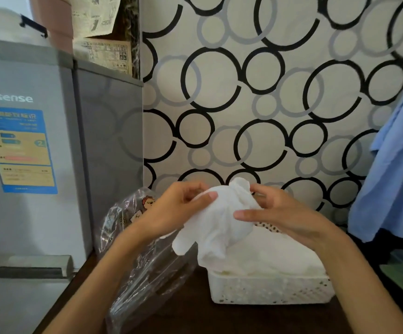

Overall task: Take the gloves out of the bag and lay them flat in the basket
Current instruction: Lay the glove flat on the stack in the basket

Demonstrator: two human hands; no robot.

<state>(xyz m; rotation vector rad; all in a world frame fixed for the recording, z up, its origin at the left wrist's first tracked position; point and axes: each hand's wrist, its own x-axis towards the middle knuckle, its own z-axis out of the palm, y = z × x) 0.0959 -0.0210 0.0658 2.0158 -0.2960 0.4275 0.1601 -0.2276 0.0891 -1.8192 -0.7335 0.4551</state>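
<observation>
— While both hands are raised above the table, what is entered as held?

— Item one: a white glove (219, 220), thin, soft, crumpled cloth. The left hand (181, 208) pinches its cuff edge between thumb and curled fingers; the right hand (282, 218) grips the other side, thumb laid across the fabric. The glove's fingers hang down between the two wrists, over the near left corner of the basket.

— And below the hands?

— Item two: a white plastic basket (270, 290), rectangular, walls pierced with a fine lattice. It stands under the right hand. Item three: more white gloves (275, 256), heaped inside it in a soft mound that rises above the rim. How flat they lie cannot be told.

— The bag?

— Item four: a clear plastic bag (145, 273), glossy and wrinkled, with a cartoon print near its top. It sits under the left forearm, just beside the basket. Its contents cannot be made out.

— Surroundings?

— A dark wooden table (195, 314) bears everything. Left of the left hand stands a grey fridge (26, 153) with a blue and yellow label. Behind the hands, a wall (268, 92) patterned with black and grey rings. Right of the right hand hangs a blue cloth (393, 177).
</observation>
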